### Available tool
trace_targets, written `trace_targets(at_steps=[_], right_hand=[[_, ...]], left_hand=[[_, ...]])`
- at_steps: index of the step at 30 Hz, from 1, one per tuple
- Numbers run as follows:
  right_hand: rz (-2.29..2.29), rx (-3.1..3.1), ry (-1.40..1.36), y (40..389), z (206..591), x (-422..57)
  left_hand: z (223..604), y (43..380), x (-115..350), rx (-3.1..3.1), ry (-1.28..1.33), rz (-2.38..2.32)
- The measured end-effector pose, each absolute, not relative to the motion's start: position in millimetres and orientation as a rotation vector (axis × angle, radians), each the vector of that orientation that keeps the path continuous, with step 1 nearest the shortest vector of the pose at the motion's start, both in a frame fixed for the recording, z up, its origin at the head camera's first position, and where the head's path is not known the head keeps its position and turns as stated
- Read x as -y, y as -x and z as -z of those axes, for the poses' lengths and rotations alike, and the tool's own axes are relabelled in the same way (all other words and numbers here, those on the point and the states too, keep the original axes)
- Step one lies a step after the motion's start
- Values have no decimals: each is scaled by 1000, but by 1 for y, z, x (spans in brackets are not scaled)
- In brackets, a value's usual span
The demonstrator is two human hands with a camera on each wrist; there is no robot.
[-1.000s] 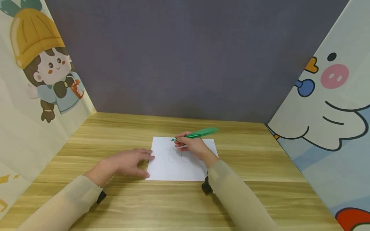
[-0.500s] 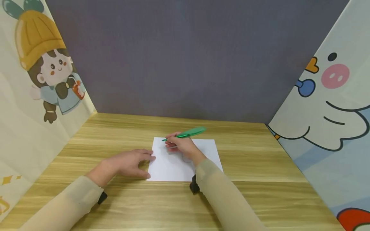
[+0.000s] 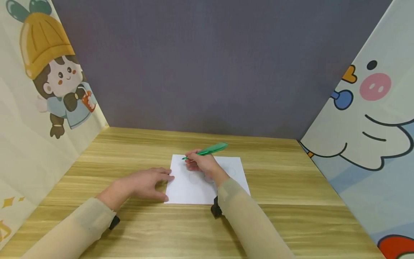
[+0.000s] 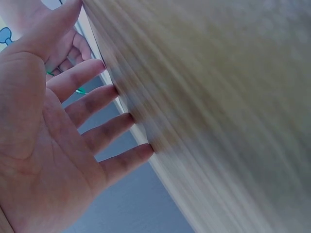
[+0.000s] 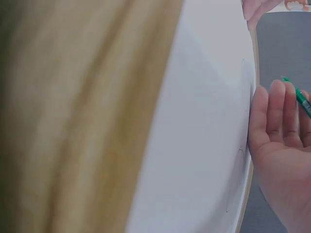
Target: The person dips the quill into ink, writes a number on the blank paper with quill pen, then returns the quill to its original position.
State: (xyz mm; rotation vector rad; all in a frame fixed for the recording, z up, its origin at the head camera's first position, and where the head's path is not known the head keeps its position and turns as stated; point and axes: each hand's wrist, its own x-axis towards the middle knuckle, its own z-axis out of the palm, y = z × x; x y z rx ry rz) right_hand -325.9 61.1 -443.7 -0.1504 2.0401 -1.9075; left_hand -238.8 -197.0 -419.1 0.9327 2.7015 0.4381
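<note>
A white sheet of paper (image 3: pixel 191 194) lies on the table and bears faint drawn circles (image 3: pixel 195 176). My right hand (image 3: pixel 207 166) pinches a green pen (image 3: pixel 206 149) with a feather-shaped top, over the upper left part of the sheet. The pen's tip points left, close to the paper's top edge. In the right wrist view, the side of the right hand (image 5: pixel 284 155) rests along the paper (image 5: pixel 199 111), with the pen (image 5: pixel 302 101) behind its fingers. My left hand (image 3: pixel 145 184) has its fingers spread, fingertips at the sheet's left edge; the left wrist view shows its palm (image 4: pixel 48 136).
The wood-grain table (image 3: pixel 129 230) reaches back to a dark grey panel (image 3: pixel 207 64). Cartoon-printed panels stand on the left (image 3: pixel 19 126) and right (image 3: pixel 372 194). Dark camera mounts sit at both wrists, under the beige sleeves (image 3: pixel 255 223).
My right hand has moved left across the paper with the pen, then stayed nearly still over the last half second. The left hand keeps its place at the sheet's edge.
</note>
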Motion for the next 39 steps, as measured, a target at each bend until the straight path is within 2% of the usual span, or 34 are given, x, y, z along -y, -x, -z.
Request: trace_targets(at_steps=[39], right_hand=[[1835,-2231,94,318,446,-53]], left_hand=[[419,239,196,-2695,-925,-458]])
